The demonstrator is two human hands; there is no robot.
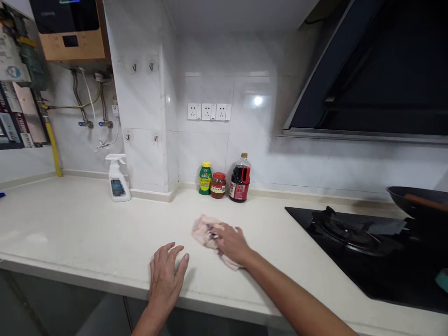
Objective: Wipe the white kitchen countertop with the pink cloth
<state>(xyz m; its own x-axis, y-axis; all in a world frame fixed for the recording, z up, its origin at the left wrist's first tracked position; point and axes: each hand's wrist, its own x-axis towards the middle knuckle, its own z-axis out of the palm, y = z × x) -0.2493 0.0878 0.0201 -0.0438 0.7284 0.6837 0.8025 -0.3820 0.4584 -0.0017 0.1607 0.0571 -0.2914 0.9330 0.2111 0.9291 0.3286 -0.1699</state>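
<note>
My right hand [231, 240] presses a crumpled pale pink cloth [204, 228] with dark patches against the white countertop [115, 238]. The fingers curl over the cloth's right side, and a corner of it sticks out under the wrist. To the left, near the counter's front edge, my left hand [167, 270] hovers with its fingers apart and holds nothing. Behind the cloth, against the wall, stand a green bottle with a yellow cap [205, 179], a red-lidded jar [218, 185] and a large bottle of dark sauce [240, 179].
A white spray bottle [118, 179] stands at the back left by the wall's corner. On the right lies a black gas hob [350, 242], with a wok [416, 198] on its far side. The range hood [367, 84] juts out above it.
</note>
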